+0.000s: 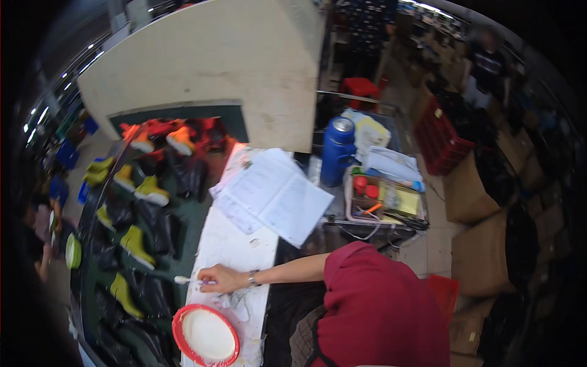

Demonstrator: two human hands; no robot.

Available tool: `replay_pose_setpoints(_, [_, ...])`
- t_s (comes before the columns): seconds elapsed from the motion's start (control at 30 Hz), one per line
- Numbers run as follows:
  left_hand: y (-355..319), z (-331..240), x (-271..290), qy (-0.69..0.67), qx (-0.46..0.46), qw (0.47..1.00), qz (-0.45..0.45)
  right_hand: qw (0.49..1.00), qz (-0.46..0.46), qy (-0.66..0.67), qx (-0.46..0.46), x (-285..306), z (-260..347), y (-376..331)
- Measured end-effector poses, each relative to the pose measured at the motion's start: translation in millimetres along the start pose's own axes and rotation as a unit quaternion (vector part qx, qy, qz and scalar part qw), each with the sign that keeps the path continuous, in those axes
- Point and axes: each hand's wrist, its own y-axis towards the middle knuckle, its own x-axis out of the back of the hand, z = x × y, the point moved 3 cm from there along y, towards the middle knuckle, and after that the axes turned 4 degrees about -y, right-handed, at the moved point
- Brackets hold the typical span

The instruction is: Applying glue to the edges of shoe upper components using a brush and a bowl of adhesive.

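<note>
My right hand, reaching in from the right with a wristband or watch at the wrist, is closed round the handle of a small toothbrush-like brush. The brush's white head points left, over the edge of the white work board. Below the hand stands a red-rimmed bowl holding a white, creamy substance. Crumpled whitish material lies between hand and bowl. To the left, yellow-green shoe uppers and black shoe or boot forms lie on a dark green belt. My left hand is out of view.
Printed sheets cover the board's far part. A blue bottle and a bin of small items stand on a side table. A large pale panel rises behind. Cartons line the right; people stand farther off.
</note>
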Motion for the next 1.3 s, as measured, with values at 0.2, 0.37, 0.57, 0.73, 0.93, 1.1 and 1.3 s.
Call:
replay_pose_setpoints(0.2, [36.1,-51.9,-76.3,-0.119,-0.064,0.981,0.139,0.999,-0.026,-0.009,0.017,7.2,-0.9,-5.6])
replay_pose_setpoints(0.37, [47.9,-86.1,-99.9,-0.177,-0.089,0.956,0.218,0.999,-0.022,-0.004,0.022,6.9,0.7,-5.8])
replay_pose_setpoints(0.57, [47.8,-112.8,-97.8,-0.220,-0.082,0.934,0.269,1.000,-0.011,-0.007,0.007,5.1,-1.8,-6.8])
replay_pose_setpoints(0.73, [51.5,-125.9,-80.6,-0.242,-0.061,0.925,0.286,0.988,0.068,0.114,-0.075,4.6,25.7,13.2])
replay_pose_setpoints(0.93, [35.4,-143.7,-68.8,-0.289,-0.016,0.908,0.304,0.902,0.301,0.128,0.282,-26.7,180.5,-2.4])
replay_pose_setpoints(1.1, [39.4,-174.7,-78.7,-0.343,-0.008,0.882,0.323,0.924,0.290,0.186,0.167,-42.8,197.4,-6.0])
replay_pose_setpoints(1.3, [34.5,-198.5,-60.9,-0.393,0.024,0.857,0.332,0.910,0.345,0.030,0.228,-81.8,180.3,-5.3])
